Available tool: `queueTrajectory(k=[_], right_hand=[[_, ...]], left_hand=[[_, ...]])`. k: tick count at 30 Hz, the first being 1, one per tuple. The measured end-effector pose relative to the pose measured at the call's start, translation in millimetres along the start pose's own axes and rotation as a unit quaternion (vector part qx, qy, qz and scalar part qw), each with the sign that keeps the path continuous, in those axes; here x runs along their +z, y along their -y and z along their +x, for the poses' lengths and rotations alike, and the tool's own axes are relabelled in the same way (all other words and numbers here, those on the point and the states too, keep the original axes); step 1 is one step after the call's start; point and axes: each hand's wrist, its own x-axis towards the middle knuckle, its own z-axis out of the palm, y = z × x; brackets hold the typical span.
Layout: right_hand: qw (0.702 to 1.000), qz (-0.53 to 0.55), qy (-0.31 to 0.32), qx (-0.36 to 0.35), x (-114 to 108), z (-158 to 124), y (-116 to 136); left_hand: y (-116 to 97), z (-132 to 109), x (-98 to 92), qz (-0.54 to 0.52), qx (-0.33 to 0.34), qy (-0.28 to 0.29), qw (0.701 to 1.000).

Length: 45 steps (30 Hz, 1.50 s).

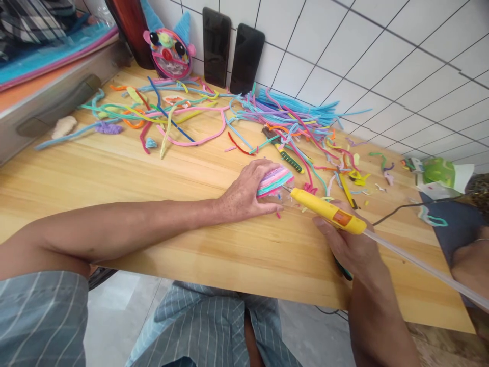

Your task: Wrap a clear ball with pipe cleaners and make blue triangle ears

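My left hand (pixel 244 192) rests on the wooden table (pixel 153 204), its fingers curled over a coiled disc of pink, blue and purple pipe cleaners (pixel 275 179). My right hand (pixel 349 243) grips a yellow glue gun (pixel 328 210) with a clear glue stick (pixel 428 269) trailing out of its back. The gun's nozzle points left and sits right at the lower edge of the coil, beside my left thumb.
Loose coloured pipe cleaners (pixel 290 120) lie scattered across the back of the table, with green-handled pliers (pixel 284 155) among them. A pipe-cleaner mask (pixel 170 51) and two dark phones (pixel 231 48) lean on the tiled wall. Another person's arm (pixel 471 265) shows at the right edge.
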Motion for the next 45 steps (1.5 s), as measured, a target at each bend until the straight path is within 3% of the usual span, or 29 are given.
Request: queueTrajectory(k=[22,28,40,45], right_hand=[[1.0,-0.006,-0.016,-0.002,-0.8,-0.4,0.7],[0.996,-0.021,-0.038,-0.072,1.8,0.7,-1.1],[0.994,-0.042,-0.041,-0.096,1.6,0.1,0.3],[0.996,-0.048,-0.039,-0.066,-0.5,0.8,1.5]], left_hand=[[-0.2,0.1,-0.7,-0.002,0.01,0.0,1.0],[-0.2,0.2,-0.4,-0.002,0.013,-0.001,1.0],[1.0,-0.4,0.3,0.008,0.027,-0.006,1.0],[0.8,-0.6,0.5,0.014,0.042,-0.013,0.999]])
